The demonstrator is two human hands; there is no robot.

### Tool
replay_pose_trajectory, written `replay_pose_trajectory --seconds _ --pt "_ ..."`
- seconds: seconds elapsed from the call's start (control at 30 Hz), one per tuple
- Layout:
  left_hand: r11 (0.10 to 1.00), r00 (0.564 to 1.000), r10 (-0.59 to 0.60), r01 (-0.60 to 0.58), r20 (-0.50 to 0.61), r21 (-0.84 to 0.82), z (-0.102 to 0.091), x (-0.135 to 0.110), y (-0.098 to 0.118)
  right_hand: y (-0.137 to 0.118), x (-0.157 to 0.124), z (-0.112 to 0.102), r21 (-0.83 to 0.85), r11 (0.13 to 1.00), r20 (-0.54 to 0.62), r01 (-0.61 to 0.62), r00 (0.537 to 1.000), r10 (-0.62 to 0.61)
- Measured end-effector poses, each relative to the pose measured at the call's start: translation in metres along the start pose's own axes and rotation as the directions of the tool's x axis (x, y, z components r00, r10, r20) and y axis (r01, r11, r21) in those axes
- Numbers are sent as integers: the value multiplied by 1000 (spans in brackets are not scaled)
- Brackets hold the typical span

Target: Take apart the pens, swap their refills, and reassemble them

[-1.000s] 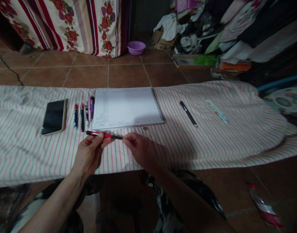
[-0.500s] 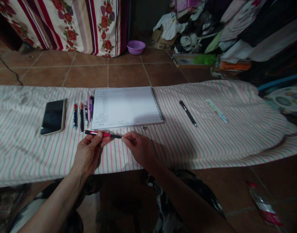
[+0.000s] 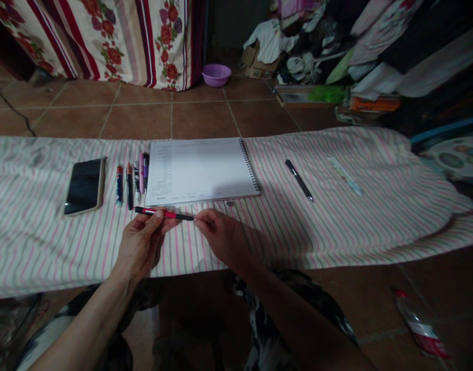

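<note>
**Red pen held at both ends, just in front of the notebook**

Left hand (image 3: 139, 246): grip closed on the red pen (image 3: 164, 213), thumb and fingers round the red barrel. Pen lies level, black cap end pointing left, dark tip end pointing right.

Right hand (image 3: 219, 236): narrow fingertip pinch on the tip end of the same pen. Can't tell exactly what the fingertips cover there, too small and dark.

The pen sits just above the striped cloth (image 3: 337, 226) on the worktop, near the front edge of the spiral notebook (image 3: 201, 170) but apart from it. Notebook lies open and flat, spiral on its right side.

Left of the notebook is a row of pens (image 3: 132, 178), side by side, just beside its edge. Further left is a phone (image 3: 84, 185), screen up and dark.

Right of the notebook, well apart, lies a black pen (image 3: 299, 180) at a slant, and beyond it a pale ruler (image 3: 345, 176)
</note>
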State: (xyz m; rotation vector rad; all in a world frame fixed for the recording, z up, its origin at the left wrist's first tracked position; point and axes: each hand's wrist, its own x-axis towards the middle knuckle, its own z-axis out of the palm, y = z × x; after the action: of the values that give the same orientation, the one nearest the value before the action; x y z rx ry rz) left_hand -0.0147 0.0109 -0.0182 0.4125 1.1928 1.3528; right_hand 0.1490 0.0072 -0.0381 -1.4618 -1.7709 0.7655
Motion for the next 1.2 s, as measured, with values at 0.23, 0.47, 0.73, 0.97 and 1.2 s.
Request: replay_pose_trajectory --seconds 0.23,0.47,0.73,0.97,1.2 --pt "1000 1000 0 0 10 -26 0 0 -1 -1 -1 0 -20 1000 4 -4 1000 4" --pt "1000 999 -11 11 34 -23 -1 1 -1 -4 1 -1 -6 998 9 -63 998 63" --pt "1000 1000 7 -7 16 -19 0 1 -2 -1 -1 0 -39 999 22 -17 1000 18" --pt "1000 1000 12 -11 27 -22 -1 2 -2 -1 0 -1 -72 997 33 8 999 -6" --pt "1000 1000 6 -6 19 -11 -2 1 -2 2 -1 1 -18 1000 27 -24 999 24"
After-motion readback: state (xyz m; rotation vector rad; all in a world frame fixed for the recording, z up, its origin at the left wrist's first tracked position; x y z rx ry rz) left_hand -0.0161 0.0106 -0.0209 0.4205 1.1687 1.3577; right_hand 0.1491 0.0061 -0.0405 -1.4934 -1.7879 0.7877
